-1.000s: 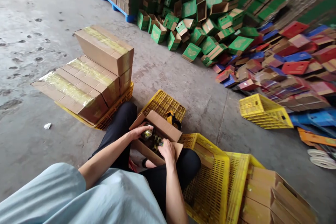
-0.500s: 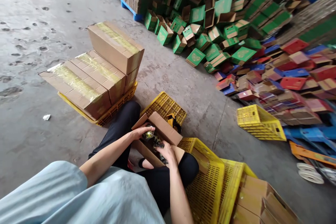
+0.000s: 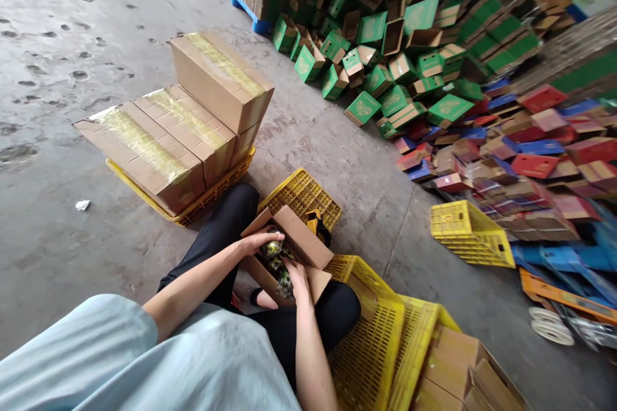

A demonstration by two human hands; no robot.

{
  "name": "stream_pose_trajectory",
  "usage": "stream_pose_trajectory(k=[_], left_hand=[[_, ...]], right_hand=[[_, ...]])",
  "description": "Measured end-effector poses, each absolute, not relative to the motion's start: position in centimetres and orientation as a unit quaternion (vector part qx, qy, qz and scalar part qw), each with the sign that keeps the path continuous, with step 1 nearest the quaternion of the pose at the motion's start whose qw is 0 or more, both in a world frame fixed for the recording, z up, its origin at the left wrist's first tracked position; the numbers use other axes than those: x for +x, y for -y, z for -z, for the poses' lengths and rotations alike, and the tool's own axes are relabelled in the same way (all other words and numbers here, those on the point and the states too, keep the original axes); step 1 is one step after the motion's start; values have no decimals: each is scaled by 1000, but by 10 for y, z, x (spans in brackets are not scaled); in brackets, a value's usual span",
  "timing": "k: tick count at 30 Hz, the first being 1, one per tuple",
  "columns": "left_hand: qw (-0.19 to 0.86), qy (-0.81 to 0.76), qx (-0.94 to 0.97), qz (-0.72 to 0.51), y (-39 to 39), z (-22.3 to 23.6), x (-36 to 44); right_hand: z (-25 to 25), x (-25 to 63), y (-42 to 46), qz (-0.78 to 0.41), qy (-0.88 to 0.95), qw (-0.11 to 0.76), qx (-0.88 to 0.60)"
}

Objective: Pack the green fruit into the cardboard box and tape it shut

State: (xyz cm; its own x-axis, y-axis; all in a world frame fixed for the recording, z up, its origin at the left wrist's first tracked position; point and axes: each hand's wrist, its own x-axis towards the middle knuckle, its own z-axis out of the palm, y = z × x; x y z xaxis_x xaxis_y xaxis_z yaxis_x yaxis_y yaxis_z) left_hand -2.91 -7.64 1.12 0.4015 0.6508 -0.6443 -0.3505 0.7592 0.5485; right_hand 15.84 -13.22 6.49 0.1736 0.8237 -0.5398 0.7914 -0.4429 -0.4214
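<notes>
An open cardboard box (image 3: 304,239) sits between my crossed legs, its flaps folded out. Inside lie several clear plastic packets (image 3: 276,262) with small green-and-yellow contents; their exact kind is too small to tell. My left hand (image 3: 258,243) reaches in over the left end, its fingers closed round a clear packet (image 3: 272,246). At the right end, my right hand (image 3: 297,277) has its fingers bent down against another clear packet (image 3: 285,283). Part of that hand's grip is hidden.
A yellow crate (image 3: 231,174) bearing taped cartons (image 3: 159,135) stands left. Beyond the box, a tape dispenser (image 3: 317,226) rests on an upturned yellow crate (image 3: 301,189). More yellow crates (image 3: 371,334) stand right, near cartons (image 3: 453,359). Green boxes (image 3: 364,108) are heaped behind.
My right hand has shifted slightly left and toward me inside the box, and more packets show between my hands. My left hand stays on its packet. The view has shifted slightly.
</notes>
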Motion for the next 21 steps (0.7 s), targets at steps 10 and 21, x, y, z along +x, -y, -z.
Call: stream_pose_trajectory(k=[10,21], left_hand=[[827,-435,172,-311,77,-8,-28],[831,-434,177,-299,77,-6,-30]], right_hand=[[-54,157,117,-250,568,-143,-771],[-93,177,134,-207,545,-195,-789]])
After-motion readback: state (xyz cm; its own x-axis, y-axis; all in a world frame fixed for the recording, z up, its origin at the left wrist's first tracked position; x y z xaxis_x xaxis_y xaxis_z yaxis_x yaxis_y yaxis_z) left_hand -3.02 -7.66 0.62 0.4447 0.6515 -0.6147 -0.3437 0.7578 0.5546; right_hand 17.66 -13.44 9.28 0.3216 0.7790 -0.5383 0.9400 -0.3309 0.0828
